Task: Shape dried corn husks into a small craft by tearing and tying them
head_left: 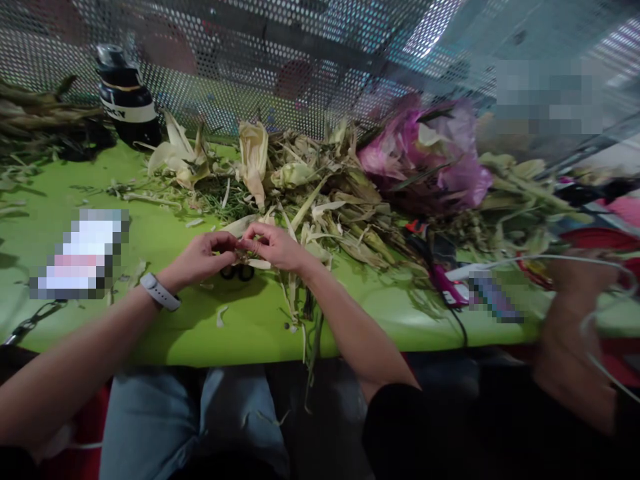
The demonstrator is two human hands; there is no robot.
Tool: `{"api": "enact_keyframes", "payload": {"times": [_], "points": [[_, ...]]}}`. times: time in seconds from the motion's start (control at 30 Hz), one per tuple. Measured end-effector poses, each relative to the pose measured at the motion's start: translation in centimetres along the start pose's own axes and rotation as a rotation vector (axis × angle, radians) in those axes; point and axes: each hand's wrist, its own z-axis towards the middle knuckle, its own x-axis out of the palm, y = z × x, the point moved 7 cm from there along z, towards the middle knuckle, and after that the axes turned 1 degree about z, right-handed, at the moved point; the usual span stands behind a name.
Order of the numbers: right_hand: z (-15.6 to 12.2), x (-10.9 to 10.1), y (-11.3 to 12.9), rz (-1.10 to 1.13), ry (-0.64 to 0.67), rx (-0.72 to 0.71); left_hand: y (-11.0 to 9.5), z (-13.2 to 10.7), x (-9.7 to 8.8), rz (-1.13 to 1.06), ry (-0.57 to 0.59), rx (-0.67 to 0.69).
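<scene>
My left hand [209, 256], with a white band [160, 292] on its wrist, and my right hand [280, 248] meet over the front part of the green table [185, 333]. The fingers of both are pinched together on a pale corn husk strip [257, 264], partly hidden by the fingertips. Beyond them a heap of corn husks [350, 217] spreads along the table. An upright folded husk [253, 157] and a splayed husk [177, 157] stand out in it. Thin strips hang over the front edge beside my right forearm.
A dark bottle [129, 100] stands at the back left, and a phone [83, 253] lies at the left. A pink plastic bag [430, 153] rests on husks against the perforated metal screen [215, 60]. Another person's arm [570, 327], a white cable [540, 258] and a second phone [495, 297] are at the right.
</scene>
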Motion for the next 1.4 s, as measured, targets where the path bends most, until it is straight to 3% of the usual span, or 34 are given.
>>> {"api": "enact_keyframes", "payload": {"times": [0.27,0.6,0.77,1.0,1.13,1.4], "points": [[-0.3,0.4,-0.8,0.069,-0.009,0.134,-1.0,-0.5,-0.4,0.310,-0.144,0.220],[0.0,-0.2,0.4,-0.312,-0.132,-0.084,-0.6,-0.4,-0.4,0.391,-0.203,0.235],[-0.1,-0.1,0.5,-0.359,-0.152,-0.077,0.0,-0.3,-0.6,0.371,-0.243,0.182],[-0.2,0.7,-0.5,-0.163,-0.139,0.042,0.9,0.0,-1.6,0.343,-0.395,0.093],[-0.1,1.0,-1.5,-0.054,-0.134,0.109,1.6,0.2,-1.9,0.331,-0.440,-0.036],[0.0,1.3,-3.0,0.066,-0.118,0.260,2.2,0.3,-1.8,0.197,-0.395,-0.148]]}}
